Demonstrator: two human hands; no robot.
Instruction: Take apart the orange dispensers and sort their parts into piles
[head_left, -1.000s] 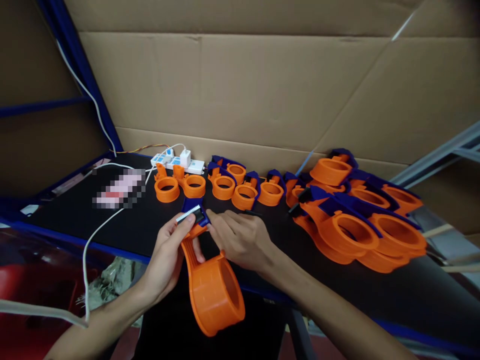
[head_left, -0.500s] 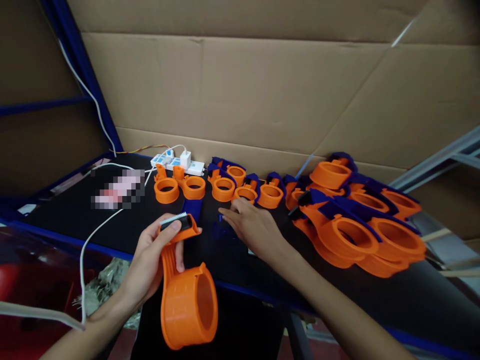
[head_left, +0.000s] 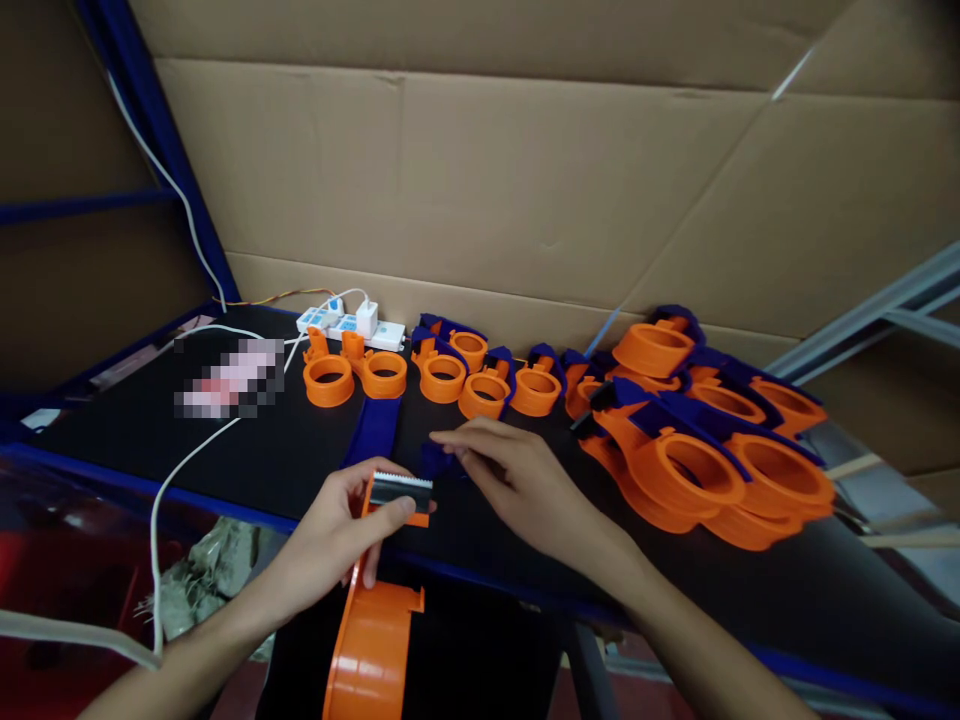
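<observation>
My left hand (head_left: 349, 525) is closed around the neck of an orange tape dispenser (head_left: 373, 640), held over the table's front edge. Its ring hangs down, partly cut off by the frame. At its top sits a black strip with a white serrated blade (head_left: 403, 480), and my thumb presses on the strip. My right hand (head_left: 517, 475) is just right of it, thumb and forefinger pinched together; anything between them is too small to make out. Small dark blue parts (head_left: 436, 460) lie beneath those fingertips. A flat blue piece (head_left: 373, 428) rests left of them.
Two bare orange dispenser bodies (head_left: 328, 382) stand at the back left, before a white power strip (head_left: 386, 335). Several orange-and-blue dispensers (head_left: 537, 390) line the back, with more piled (head_left: 705, 470) at the right. A white cable (head_left: 174, 470) crosses the left side. Cardboard (head_left: 487, 180) walls the back.
The dispenser in my left hand has turned so its blade faces me, and has moved right and down. My right hand has drawn back slightly toward me, fingers still pinched.
</observation>
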